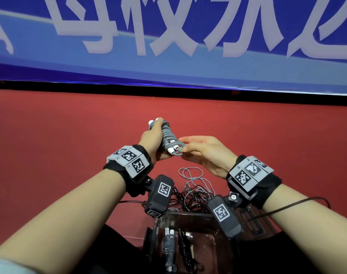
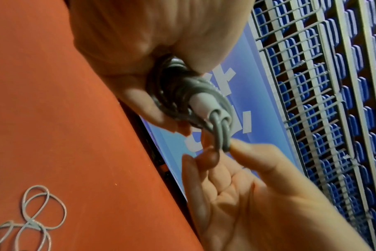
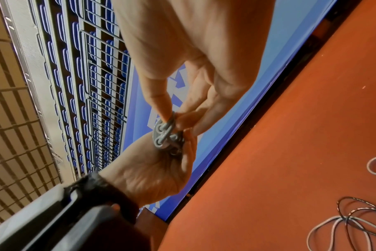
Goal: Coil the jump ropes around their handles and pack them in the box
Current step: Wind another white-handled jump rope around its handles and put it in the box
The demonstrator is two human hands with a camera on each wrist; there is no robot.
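A person's 2 bare forearms reach forward over a red floor [image 1: 69, 135], each wrist strapped with a black band carrying grey marker blocks. The left hand [image 1: 151, 141] is wrapped around a grey jump rope [image 1: 168, 138] that is coiled around its paired white-tipped handles; the bundle is held in the air, tilted, with one pair of white tips poking out above the fist and the other pair near the right hand. The right hand [image 1: 204, 153] pinches the last loop of grey cord at the lower end of the bundle between thumb and forefinger, while its other fingers stay loosely extended.

Below the hands, on the floor, lies a loose tangle of grey and black ropes [image 1: 194, 186], uncoiled. Nearer the person sits a clear box [image 1: 218, 244]. Inside it lie 2 wound ropes, side by side: a grey one [image 1: 167, 246] and a black one [image 1: 185, 248]. A blue banner [image 1: 168, 46] with large pale characters runs behind the floor.
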